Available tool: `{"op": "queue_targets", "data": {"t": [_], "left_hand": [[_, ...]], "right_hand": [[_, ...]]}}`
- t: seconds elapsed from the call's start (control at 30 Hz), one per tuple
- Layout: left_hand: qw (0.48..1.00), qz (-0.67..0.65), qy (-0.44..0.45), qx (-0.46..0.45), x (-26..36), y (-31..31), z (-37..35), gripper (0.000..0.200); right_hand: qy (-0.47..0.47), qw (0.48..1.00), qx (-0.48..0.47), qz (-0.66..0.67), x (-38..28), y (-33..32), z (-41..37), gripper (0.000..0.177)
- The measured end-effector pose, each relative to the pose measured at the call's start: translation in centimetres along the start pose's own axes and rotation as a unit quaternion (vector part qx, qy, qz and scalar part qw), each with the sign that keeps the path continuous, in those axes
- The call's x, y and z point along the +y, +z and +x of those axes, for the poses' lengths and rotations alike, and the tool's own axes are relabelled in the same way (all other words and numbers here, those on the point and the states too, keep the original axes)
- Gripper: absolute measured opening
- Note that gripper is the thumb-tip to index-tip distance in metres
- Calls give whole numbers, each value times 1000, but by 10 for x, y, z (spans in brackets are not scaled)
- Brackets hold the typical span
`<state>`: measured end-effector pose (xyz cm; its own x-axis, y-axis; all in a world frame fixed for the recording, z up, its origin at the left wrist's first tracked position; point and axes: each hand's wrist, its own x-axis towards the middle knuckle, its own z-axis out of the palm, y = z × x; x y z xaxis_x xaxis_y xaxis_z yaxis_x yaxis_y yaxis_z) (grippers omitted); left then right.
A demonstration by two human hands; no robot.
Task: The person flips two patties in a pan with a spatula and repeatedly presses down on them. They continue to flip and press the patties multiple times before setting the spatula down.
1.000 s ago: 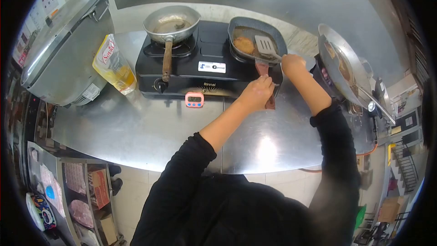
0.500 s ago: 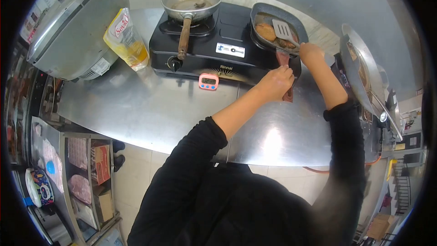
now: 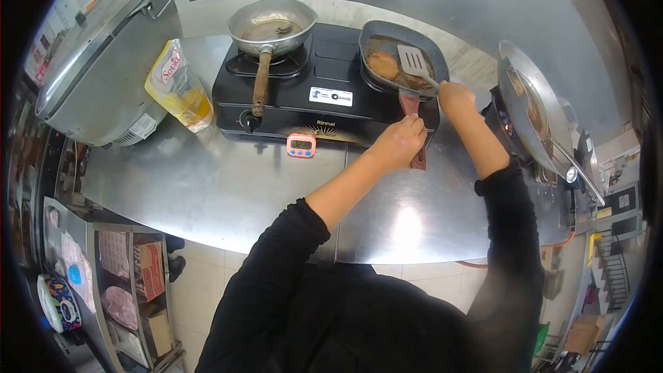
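Observation:
My left hand (image 3: 402,141) is wrapped round the reddish handle (image 3: 409,105) of a dark square pan (image 3: 440,50), which sits on the right burner of the black stove (image 3: 338,57). My right hand (image 3: 456,99) grips a slotted spatula (image 3: 414,61), its pale blade over the right side of the pan. A browned, round piece of food (image 3: 382,65) lies in the pan's left part; another piece shows partly beneath the spatula. Whether the blade touches that piece I cannot tell.
A metal pan (image 3: 266,48) with a wooden handle stands on the left burner. A pink timer (image 3: 302,145) sits before the stove. To the left are an oil pouch (image 3: 181,90) and a large metal container (image 3: 103,69); a big wok (image 3: 535,107) stands at right.
The whole view has shifted, so the stove and pans appear lower and further left. Both hands keep their holds, and the spatula blade remains over the pan's right part.

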<state>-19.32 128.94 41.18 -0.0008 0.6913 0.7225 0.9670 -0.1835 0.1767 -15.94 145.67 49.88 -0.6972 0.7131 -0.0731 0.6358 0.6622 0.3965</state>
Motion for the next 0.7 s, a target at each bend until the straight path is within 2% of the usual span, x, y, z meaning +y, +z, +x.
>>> {"op": "queue_targets", "data": {"t": [0.13,0.3,0.43,0.57,0.7], "left_hand": [[1000,3,-1,3,-3,4,1,39],[1000,8,7,-7,-2,-2,2,36],[1000,6,-6,-11,-3,-2,2,34],[1000,9,0,-9,-2,1,1,35],[999,28,7,-13,-2,-2,3,35]], "right_hand": [[15,999,14,29,-1,1,-3,22],[-13,1000,-6,-22,17,-27,17,24],[-12,1000,-24,-8,2,-14,7,22],[16,999,6,33,3,5,7,22],[6,1000,-10,0,14,-20,25,22]]}}
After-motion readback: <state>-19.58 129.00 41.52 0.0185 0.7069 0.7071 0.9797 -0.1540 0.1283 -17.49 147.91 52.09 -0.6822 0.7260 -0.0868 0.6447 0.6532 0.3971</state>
